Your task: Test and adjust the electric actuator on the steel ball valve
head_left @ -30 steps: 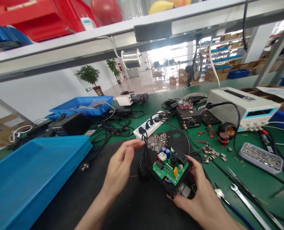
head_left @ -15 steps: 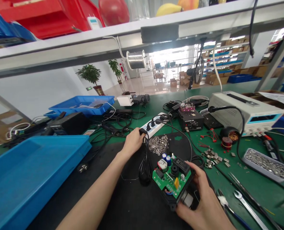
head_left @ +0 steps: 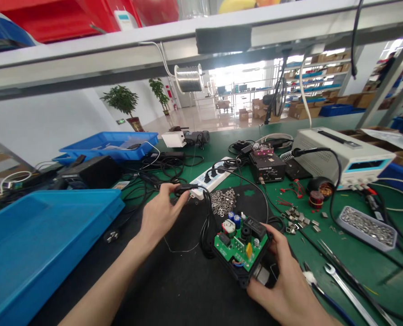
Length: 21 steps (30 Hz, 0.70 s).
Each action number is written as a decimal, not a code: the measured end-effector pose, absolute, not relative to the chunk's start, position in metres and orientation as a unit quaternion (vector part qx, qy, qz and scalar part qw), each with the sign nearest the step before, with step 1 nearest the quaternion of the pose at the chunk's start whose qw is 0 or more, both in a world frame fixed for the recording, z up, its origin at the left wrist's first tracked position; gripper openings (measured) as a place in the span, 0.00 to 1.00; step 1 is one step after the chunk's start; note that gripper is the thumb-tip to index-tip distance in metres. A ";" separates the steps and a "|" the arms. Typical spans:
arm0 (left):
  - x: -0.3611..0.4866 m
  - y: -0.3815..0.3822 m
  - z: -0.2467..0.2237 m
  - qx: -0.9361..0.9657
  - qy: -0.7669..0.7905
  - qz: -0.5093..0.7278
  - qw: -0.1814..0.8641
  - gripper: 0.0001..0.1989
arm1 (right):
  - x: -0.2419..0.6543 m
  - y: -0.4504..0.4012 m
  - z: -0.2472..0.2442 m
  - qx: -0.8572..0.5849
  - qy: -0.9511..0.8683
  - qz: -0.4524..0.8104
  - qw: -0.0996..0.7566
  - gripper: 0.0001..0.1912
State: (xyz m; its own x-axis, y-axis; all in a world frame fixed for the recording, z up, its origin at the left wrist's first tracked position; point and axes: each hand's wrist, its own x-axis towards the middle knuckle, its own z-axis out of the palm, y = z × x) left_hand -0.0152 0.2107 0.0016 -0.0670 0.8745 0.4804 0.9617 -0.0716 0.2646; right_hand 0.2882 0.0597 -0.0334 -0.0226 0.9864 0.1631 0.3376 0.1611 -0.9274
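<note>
My right hand (head_left: 283, 280) grips a black housing with a green circuit board (head_left: 241, 246) on top, resting on the black mat (head_left: 188, 290). The board carries blue capacitors, a yellow part and black components. My left hand (head_left: 160, 213) pinches a black plug (head_left: 184, 188) whose black cable (head_left: 206, 226) loops down to the housing. The plug is just left of the white power strip (head_left: 212, 177), clear of its sockets. A pile of small metal washers (head_left: 223, 200) lies between the strip and the board.
A large blue tray (head_left: 45, 244) sits at the left, another blue tray (head_left: 109, 145) behind it. A soldering station (head_left: 267, 166), a white power supply (head_left: 347, 156), a tray of small metal parts (head_left: 366, 226) and wrenches (head_left: 344, 283) lie at the right.
My left hand reached out to the power strip, took the black plug and has drawn it back to the left, off the strip. My right hand kept hold of the housing.
</note>
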 end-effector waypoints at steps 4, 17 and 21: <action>-0.052 0.160 0.017 -0.647 -0.683 -0.324 0.100 0.19 | 0.290 0.061 -0.031 -0.538 -0.601 0.385 0.448 0.45; 0.058 0.116 0.031 -0.693 -0.348 -0.257 -0.577 0.66 | 0.292 0.060 -0.024 -0.455 -0.639 0.434 0.443 0.44; 0.066 0.116 0.031 -0.651 -0.333 -0.255 -0.632 0.59 | 0.304 0.063 -0.028 -0.512 -0.692 0.356 0.363 0.52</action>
